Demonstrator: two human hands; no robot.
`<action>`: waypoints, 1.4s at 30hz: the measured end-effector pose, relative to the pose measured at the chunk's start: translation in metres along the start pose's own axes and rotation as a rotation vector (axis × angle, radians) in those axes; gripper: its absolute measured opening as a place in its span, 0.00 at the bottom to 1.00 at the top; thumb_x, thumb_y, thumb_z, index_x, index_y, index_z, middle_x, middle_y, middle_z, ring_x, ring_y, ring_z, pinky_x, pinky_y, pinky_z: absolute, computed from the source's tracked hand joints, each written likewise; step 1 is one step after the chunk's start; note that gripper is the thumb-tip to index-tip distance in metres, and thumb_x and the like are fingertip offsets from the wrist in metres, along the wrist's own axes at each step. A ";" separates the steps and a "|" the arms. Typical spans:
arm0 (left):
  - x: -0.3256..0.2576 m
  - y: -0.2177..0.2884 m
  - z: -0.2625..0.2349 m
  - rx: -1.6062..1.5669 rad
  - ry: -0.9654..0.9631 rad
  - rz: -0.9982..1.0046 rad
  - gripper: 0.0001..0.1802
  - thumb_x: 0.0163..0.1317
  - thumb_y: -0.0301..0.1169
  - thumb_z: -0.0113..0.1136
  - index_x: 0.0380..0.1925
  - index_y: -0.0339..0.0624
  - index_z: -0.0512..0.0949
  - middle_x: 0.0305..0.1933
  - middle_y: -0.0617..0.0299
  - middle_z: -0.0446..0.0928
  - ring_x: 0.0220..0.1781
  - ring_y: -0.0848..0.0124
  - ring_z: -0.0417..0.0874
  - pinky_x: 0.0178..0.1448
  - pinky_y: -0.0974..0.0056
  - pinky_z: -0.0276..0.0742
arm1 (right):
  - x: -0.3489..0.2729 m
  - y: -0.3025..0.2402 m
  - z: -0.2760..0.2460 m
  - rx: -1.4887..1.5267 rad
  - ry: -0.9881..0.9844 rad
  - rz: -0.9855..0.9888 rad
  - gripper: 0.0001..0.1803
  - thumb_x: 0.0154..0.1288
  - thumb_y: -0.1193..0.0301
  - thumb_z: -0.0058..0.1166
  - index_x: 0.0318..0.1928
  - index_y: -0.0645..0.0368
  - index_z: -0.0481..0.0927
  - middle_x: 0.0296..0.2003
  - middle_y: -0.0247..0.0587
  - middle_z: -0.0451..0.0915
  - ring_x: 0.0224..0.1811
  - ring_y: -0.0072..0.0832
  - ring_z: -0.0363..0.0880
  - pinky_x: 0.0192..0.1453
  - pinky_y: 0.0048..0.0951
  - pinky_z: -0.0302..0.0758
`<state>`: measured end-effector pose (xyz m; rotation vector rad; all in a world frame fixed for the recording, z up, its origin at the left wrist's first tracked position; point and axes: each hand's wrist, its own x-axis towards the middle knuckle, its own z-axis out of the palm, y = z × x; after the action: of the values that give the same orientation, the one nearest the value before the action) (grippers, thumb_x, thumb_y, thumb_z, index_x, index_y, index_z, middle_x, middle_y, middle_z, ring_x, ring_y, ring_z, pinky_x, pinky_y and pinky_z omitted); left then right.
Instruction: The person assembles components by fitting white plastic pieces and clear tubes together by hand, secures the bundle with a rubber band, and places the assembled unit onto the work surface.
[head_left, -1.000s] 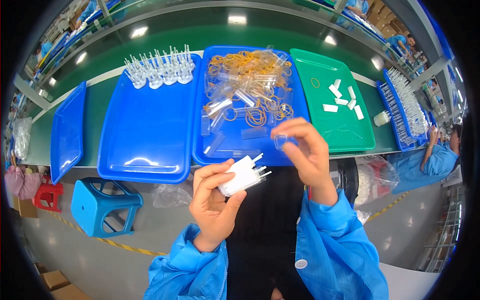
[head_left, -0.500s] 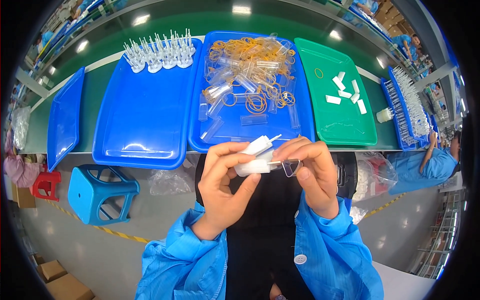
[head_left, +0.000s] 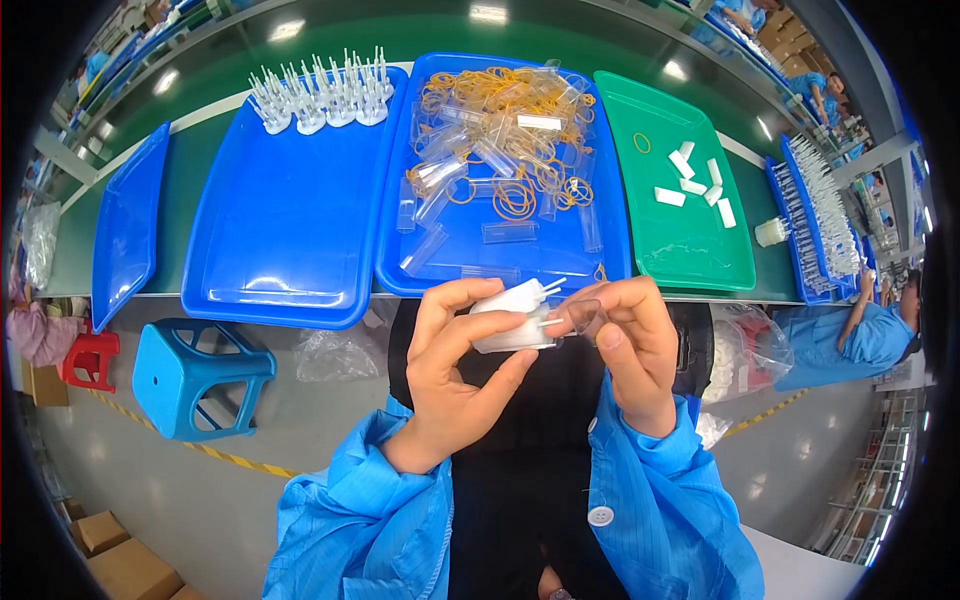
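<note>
The left hand (head_left: 450, 365) is wrapped around a white plug-like part (head_left: 515, 318) with thin prongs sticking out to the right, thumb below and fingers curled over its top. The right hand (head_left: 630, 345) meets it from the right, pinching a small clear plastic cap (head_left: 585, 318) between thumb and forefinger, right at the prong tips. Both hands are clamped on their pieces and drawn close together in front of the chest, on the near side of the surface (head_left: 190, 175) and above the person's lap.

By the look of it, this is the fitting step: the cap is lined up with the prongs but does not seem fully seated; whether it already touches them is hard to tell. The next move would call for a straight slide to the left with the white part held steady, prongs kept level so the cap does not snag.

Beyond the hands, the middle blue tray (head_left: 600, 255) holds a jumble of clear sleeves and yellow rubber bands (head_left: 515, 195). To the left lies a large blue tray (head_left: 290, 210) with a row of white pronged parts (head_left: 320, 95) standing at its far end. To the right, a green tray (head_left: 680, 250) carries a few white blocks (head_left: 690, 180). A blue stool (head_left: 200, 375) stands on the floor at near left.
</note>
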<state>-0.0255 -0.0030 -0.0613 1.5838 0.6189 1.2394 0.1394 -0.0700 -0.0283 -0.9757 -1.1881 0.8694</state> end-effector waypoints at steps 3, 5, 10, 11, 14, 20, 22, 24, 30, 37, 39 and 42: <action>0.002 -0.003 -0.002 0.053 -0.022 0.110 0.17 0.45 0.19 0.70 0.39 0.38 0.82 0.52 0.51 0.72 0.53 0.59 0.77 0.53 0.61 0.75 | 0.002 0.002 -0.005 -0.043 -0.124 -0.016 0.12 0.72 0.70 0.45 0.48 0.67 0.67 0.45 0.52 0.75 0.48 0.32 0.79 0.53 0.33 0.77; 0.002 -0.003 -0.003 0.059 -0.024 0.108 0.17 0.46 0.19 0.69 0.39 0.38 0.82 0.52 0.51 0.72 0.53 0.60 0.77 0.53 0.61 0.75 | 0.001 0.005 -0.004 -0.021 -0.138 -0.048 0.12 0.72 0.71 0.45 0.49 0.67 0.68 0.45 0.52 0.74 0.47 0.32 0.79 0.54 0.33 0.77; 0.000 0.000 -0.004 -0.047 -0.013 -0.015 0.15 0.50 0.20 0.68 0.40 0.36 0.81 0.52 0.51 0.72 0.52 0.61 0.78 0.53 0.61 0.76 | -0.001 0.002 -0.001 0.002 -0.095 -0.007 0.12 0.71 0.72 0.47 0.49 0.68 0.69 0.46 0.52 0.74 0.44 0.29 0.79 0.50 0.31 0.77; 0.001 0.003 -0.003 -0.145 0.036 -0.090 0.15 0.51 0.20 0.68 0.40 0.36 0.81 0.52 0.51 0.72 0.52 0.62 0.78 0.52 0.62 0.76 | -0.002 0.002 0.000 0.025 -0.025 0.033 0.12 0.70 0.73 0.48 0.48 0.69 0.70 0.47 0.51 0.74 0.43 0.27 0.78 0.49 0.29 0.77; 0.001 0.005 -0.004 -0.184 0.066 -0.111 0.15 0.52 0.21 0.67 0.42 0.35 0.81 0.51 0.53 0.73 0.50 0.64 0.79 0.50 0.65 0.77 | 0.002 0.001 -0.003 -0.111 0.042 -0.013 0.11 0.68 0.76 0.50 0.48 0.69 0.73 0.46 0.49 0.74 0.42 0.26 0.77 0.46 0.25 0.76; 0.003 0.005 -0.010 0.102 0.024 0.049 0.16 0.50 0.19 0.68 0.42 0.36 0.83 0.51 0.52 0.73 0.49 0.65 0.80 0.50 0.67 0.78 | 0.002 0.003 -0.002 -0.129 0.099 -0.022 0.10 0.63 0.81 0.53 0.46 0.69 0.75 0.44 0.45 0.73 0.43 0.24 0.75 0.45 0.21 0.72; 0.005 0.008 -0.011 0.183 0.005 0.111 0.16 0.50 0.19 0.68 0.42 0.36 0.83 0.51 0.52 0.73 0.47 0.64 0.81 0.47 0.66 0.80 | 0.001 0.004 0.001 -0.021 0.163 -0.016 0.10 0.62 0.82 0.54 0.45 0.69 0.75 0.44 0.46 0.73 0.42 0.23 0.75 0.45 0.21 0.72; 0.005 0.008 -0.010 0.178 0.003 0.115 0.17 0.49 0.18 0.68 0.42 0.35 0.83 0.51 0.52 0.72 0.46 0.64 0.81 0.46 0.66 0.81 | 0.001 0.004 0.002 -0.003 0.165 -0.022 0.10 0.61 0.83 0.56 0.43 0.68 0.75 0.42 0.46 0.74 0.42 0.23 0.74 0.44 0.21 0.71; 0.007 0.010 -0.009 0.183 -0.006 0.125 0.17 0.49 0.16 0.67 0.42 0.35 0.83 0.51 0.51 0.72 0.45 0.63 0.82 0.44 0.67 0.82 | -0.001 0.004 0.000 -0.172 0.105 -0.001 0.11 0.59 0.83 0.58 0.43 0.68 0.75 0.40 0.45 0.76 0.41 0.22 0.75 0.43 0.20 0.70; 0.006 0.007 -0.007 0.170 0.016 0.129 0.17 0.49 0.17 0.67 0.42 0.36 0.83 0.49 0.51 0.73 0.44 0.63 0.81 0.41 0.67 0.81 | 0.000 0.007 0.004 -0.125 0.110 0.003 0.11 0.60 0.82 0.58 0.43 0.68 0.75 0.41 0.46 0.76 0.39 0.22 0.75 0.41 0.20 0.72; 0.005 0.006 -0.007 0.180 0.020 0.134 0.17 0.48 0.17 0.68 0.42 0.37 0.83 0.49 0.52 0.74 0.44 0.63 0.81 0.40 0.66 0.80 | -0.002 0.009 0.007 -0.160 0.154 -0.020 0.11 0.60 0.81 0.59 0.43 0.69 0.75 0.41 0.48 0.76 0.40 0.22 0.76 0.39 0.20 0.74; 0.004 0.003 -0.005 0.198 0.048 0.149 0.18 0.45 0.19 0.69 0.40 0.40 0.84 0.46 0.53 0.76 0.41 0.62 0.80 0.37 0.64 0.77 | -0.004 0.014 0.007 -0.249 0.175 -0.087 0.11 0.60 0.81 0.59 0.43 0.69 0.74 0.41 0.49 0.76 0.40 0.24 0.76 0.39 0.21 0.76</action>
<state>-0.0298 0.0007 -0.0569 1.7949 0.6816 1.3635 0.1310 -0.0679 -0.0420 -1.1670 -1.1969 0.5629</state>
